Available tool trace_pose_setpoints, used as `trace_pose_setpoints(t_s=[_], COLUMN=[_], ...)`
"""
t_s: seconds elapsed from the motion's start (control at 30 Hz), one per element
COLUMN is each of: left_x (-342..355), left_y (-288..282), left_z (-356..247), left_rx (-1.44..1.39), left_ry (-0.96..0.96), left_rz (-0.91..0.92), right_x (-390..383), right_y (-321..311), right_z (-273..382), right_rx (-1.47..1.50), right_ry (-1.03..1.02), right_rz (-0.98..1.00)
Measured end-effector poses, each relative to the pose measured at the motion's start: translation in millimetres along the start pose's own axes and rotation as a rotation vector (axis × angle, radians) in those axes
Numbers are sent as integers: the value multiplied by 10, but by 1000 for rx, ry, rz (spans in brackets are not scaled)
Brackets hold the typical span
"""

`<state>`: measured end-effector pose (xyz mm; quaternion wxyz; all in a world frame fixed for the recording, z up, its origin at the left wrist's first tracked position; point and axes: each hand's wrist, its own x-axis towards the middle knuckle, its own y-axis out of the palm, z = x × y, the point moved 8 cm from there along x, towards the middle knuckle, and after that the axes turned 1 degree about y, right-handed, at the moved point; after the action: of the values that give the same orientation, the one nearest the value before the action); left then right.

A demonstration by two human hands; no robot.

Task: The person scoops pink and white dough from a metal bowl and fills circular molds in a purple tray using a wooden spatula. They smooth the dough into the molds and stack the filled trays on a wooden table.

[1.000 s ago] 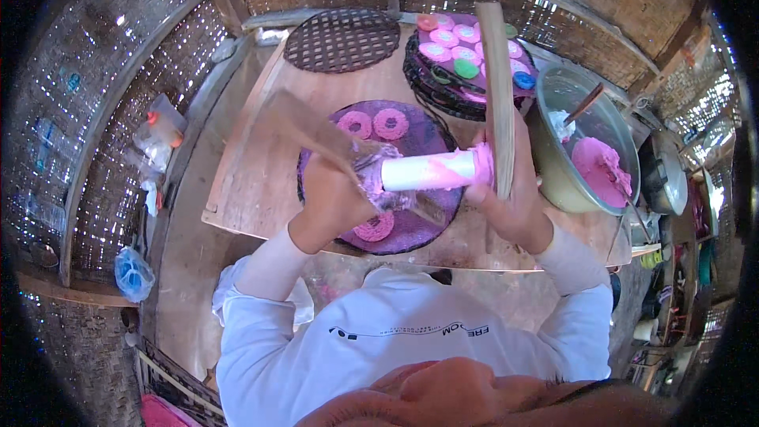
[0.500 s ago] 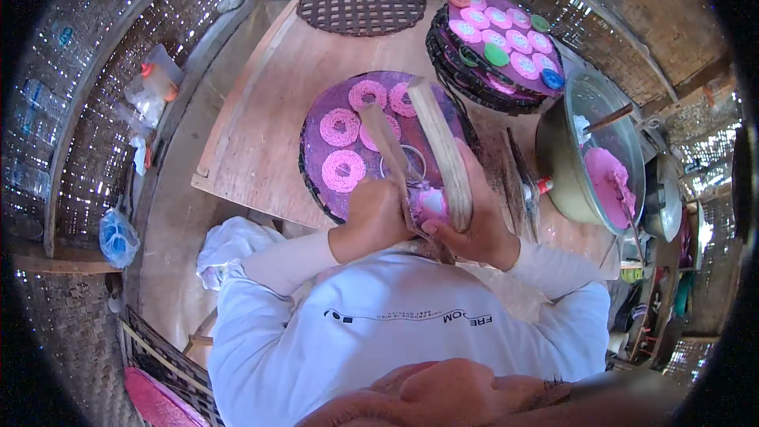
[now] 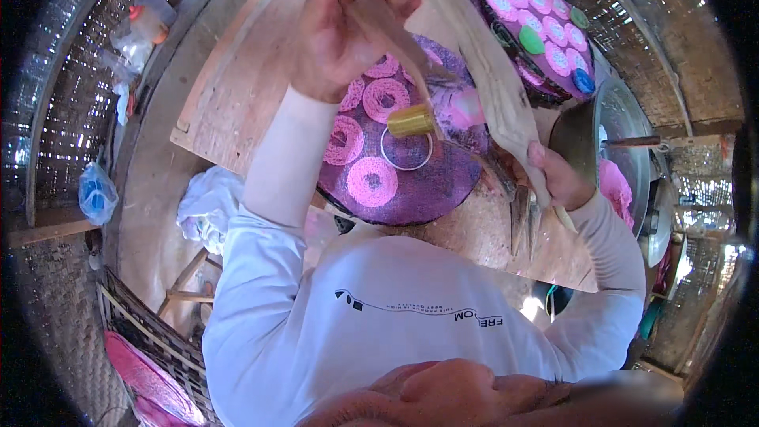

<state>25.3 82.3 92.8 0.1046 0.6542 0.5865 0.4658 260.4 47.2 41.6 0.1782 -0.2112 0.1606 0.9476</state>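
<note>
Above the round tray [image 3: 455, 207], my two hands hold a wooden press [image 3: 494, 79] made of two long wooden pieces. A brass-coloured cylinder [image 3: 411, 121] sticks out of the thinner piece, and pink dough [image 3: 460, 107] shows between the two. Raised at the far end, my left hand [image 3: 336, 39] has its fingers bent around the handles. My right hand [image 3: 563, 175] grips the thick piece at its near right end. Several pink lacy rings [image 3: 373, 182] lie on the tray's purple cloth, beside a thin white hoop [image 3: 407, 166].
Stacked trays of pink rings with coloured lids [image 3: 545, 28] stand at the far right. A large metal basin [image 3: 577, 138] with pink dough [image 3: 615, 190] is at the right. Wooden sticks [image 3: 523, 225] lie on the table [image 3: 213, 115]. White cloth [image 3: 207, 204] hangs at left.
The press has been turned and lifted, bringing its brass cylinder into view. My left hand has moved up and away to the far end; my right hand has shifted right and nearer.
</note>
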Motion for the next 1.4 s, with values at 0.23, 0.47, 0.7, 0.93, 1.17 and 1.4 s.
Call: trace_pose_setpoints(t_s=[0.23, 0.47, 0.7, 0.93, 1.17, 1.4], left_x=[-223, -467, -546, -702, -623, -514], left_y=[-313, -755, -927, -887, -952, -964], left_z=[352, 549, 563, 704, 969, 718], left_rx=[-460, -650, -708, -615, -704, -656], left_ry=[-42, -106, -99, -122, -135, -82], left_rz=[206, 41, 10, -259, -286, -128], right_x=[300, 560, 689, 477, 259, 447], right_y=[-139, -292, -379, -240, -391, -518], right_z=[-240, -565, -616, -578, -209, -312], right_rx=[113, -89, -445, -135, -549, -768], right_ry=[229, 291, 141, 318, 446, 393], right_rz=[-72, -63, -102, -158, -307, -411])
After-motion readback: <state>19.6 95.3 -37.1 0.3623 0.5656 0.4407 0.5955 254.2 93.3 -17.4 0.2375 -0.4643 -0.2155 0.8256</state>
